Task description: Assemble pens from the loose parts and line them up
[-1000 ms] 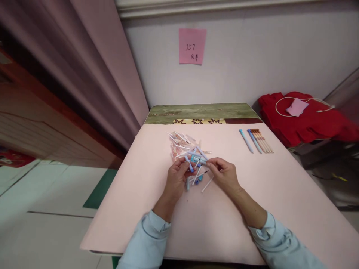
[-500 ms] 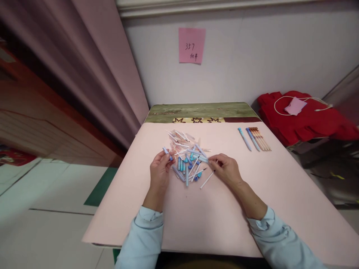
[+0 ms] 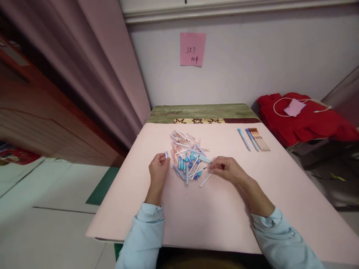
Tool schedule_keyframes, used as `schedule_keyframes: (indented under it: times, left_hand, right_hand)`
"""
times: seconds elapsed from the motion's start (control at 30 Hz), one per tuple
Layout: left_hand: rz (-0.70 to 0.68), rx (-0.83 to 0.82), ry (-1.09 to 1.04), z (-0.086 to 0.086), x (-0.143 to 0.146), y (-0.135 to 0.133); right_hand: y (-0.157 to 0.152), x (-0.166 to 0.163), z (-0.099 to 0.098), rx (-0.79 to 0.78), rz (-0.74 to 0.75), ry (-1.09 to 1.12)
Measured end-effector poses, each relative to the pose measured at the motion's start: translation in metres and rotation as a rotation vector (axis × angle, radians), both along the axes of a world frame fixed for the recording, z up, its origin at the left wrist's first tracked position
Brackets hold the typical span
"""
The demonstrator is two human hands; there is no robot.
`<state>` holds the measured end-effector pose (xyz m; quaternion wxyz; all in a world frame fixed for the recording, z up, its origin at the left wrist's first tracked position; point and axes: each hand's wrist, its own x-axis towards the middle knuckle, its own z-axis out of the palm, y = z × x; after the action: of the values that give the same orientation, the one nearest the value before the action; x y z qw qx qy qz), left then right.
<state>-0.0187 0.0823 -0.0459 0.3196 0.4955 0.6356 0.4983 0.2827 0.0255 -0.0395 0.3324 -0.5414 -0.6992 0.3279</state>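
Pen parts (image 3: 187, 157): frame centre, on the table (image 3: 224, 216).
Row of pens (image 3: 254, 139): right of them, farther back.

Pale wall (image 3: 252, 56) with pink note (image 3: 192, 49), mauve curtain (image 3: 106, 67), tiled floor (image 3: 42, 209).

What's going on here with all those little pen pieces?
A person in pale blue sleeves has both hands at a pile of pen parts on the pink table cover. The left hand pinches one small pale blue piece just left of the pile. The right hand is pinched shut at the pile's right edge; what it grips is too small to tell. A row of whole pens lies apart.
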Motion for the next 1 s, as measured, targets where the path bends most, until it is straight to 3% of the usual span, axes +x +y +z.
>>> schedule_keyframes:
  times: [0.13,0.47,0.53,0.63,0.77,0.9,1.0]
  left_hand:
    - [-0.015,-0.003,-0.024,-0.003,0.000,0.000]
    - [-0.061,0.010,-0.159,0.000,0.006,-0.002]
    - [-0.092,0.003,-0.165,0.001,0.007,-0.003]
    - [-0.134,-0.015,-0.136,0.002,0.007,-0.004]
    - [-0.146,-0.031,0.122,0.004,0.005,-0.007]
    - [-0.083,-0.064,0.583,0.010,0.005,-0.011]
    - [-0.064,-0.099,0.734,0.013,0.006,-0.013]
  right_hand:
    - [0.000,0.001,0.002,-0.046,0.181,-0.123]
    - [-0.007,-0.004,0.016,-0.045,0.240,-0.287]
    - [-0.009,-0.002,0.020,-0.091,0.252,-0.211]
    - [-0.010,0.002,0.023,-0.263,0.309,0.088]
    - [-0.007,0.003,0.025,-0.329,0.189,0.428]
    - [-0.004,-0.002,0.019,-0.279,0.027,0.542]
    - [-0.003,-0.005,0.013,-0.248,-0.078,0.585]
